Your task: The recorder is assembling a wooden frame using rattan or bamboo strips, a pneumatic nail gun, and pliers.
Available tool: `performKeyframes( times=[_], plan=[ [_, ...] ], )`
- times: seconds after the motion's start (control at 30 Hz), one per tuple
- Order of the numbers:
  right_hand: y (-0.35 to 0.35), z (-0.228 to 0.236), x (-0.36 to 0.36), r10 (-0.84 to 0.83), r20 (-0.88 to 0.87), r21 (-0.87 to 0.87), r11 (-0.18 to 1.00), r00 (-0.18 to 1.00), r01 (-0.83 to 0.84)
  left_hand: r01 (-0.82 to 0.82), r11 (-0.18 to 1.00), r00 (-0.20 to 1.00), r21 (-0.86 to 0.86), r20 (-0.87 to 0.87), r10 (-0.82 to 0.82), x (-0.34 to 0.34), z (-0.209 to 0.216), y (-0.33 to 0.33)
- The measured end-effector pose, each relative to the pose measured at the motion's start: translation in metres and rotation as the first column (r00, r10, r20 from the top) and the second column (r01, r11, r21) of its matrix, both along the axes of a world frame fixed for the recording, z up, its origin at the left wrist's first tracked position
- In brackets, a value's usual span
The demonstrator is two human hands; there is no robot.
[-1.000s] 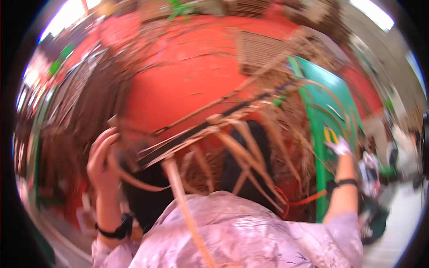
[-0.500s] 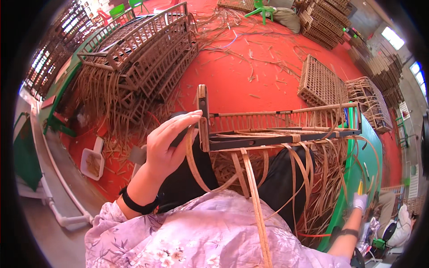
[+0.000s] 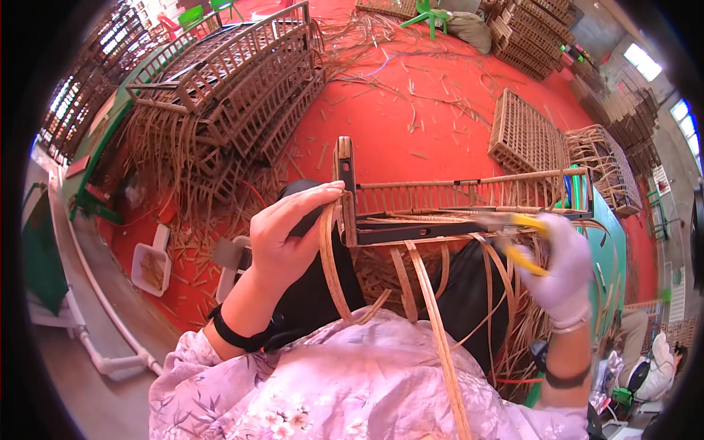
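Across my lap lies a rectangular frame point(image 3: 425, 233) with dark bars, wrapped in brown woven strips. My left hand point(image 3: 282, 231) is closed on its left corner, fingertips on the upright end piece and the thumb lower down. A brown strip loops down beside that thumb. On the right, my gloved right hand point(image 3: 561, 271) grips yellow-handled pliers point(image 3: 532, 269), whose handles are spread. Their metal head is smeared by motion, over the frame's near bar, so I cannot tell whether it touches a strip. Several loose strips point(image 3: 434, 315) hang from the near bar toward me.
A stack of woven frames point(image 3: 235, 110) with dangling strips stands at the left. More woven panels point(image 3: 526, 132) lie at the right. A white scoop-like container point(image 3: 152, 268) sits on the red floor, amid scattered offcuts. A green table point(image 3: 607, 257) is beside my right arm.
My right hand has come up from the far lower right to the frame, bringing the pliers with it. My left hand and the frame's left end have shifted slightly right.
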State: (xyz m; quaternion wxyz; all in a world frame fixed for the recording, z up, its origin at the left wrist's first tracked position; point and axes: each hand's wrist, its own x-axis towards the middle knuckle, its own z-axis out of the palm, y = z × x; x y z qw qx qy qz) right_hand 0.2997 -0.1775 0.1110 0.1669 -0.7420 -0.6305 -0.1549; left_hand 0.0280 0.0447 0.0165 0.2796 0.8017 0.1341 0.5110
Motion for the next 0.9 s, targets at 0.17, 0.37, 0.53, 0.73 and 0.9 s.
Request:
performKeyframes(
  times=[0.17, 0.37, 0.53, 0.73, 0.9],
  plan=[
    [0.063, -0.009, -0.027, 0.192, 0.061, -0.119, 0.976, 0.98, -0.183, 0.019, 1.0, 1.0, 0.0, -0.002, -0.019, 0.002, 0.006, -0.004],
    [0.087, -0.016, -0.036, 0.173, 0.078, -0.277, 0.95, 0.982, -0.145, 0.031, 0.999, 0.999, -0.014, 0.012, -0.031, -0.002, 0.0, -0.006],
    [0.091, -0.014, -0.043, 0.182, 0.051, -0.312, 0.937, 0.982, -0.158, 0.05, 0.999, 0.999, -0.005, 0.017, -0.05, -0.003, 0.0, -0.006],
    [0.095, -0.01, -0.046, 0.206, 0.155, -0.293, 0.944, 0.966, -0.154, 0.061, 0.998, 0.998, -0.009, 0.022, -0.061, -0.004, 0.0, -0.006],
    [0.096, -0.024, -0.036, 0.177, 0.234, -0.167, 0.976, 0.956, -0.14, 0.031, 0.995, 0.999, -0.09, 0.03, -0.029, -0.007, -0.003, -0.003]
  ],
)
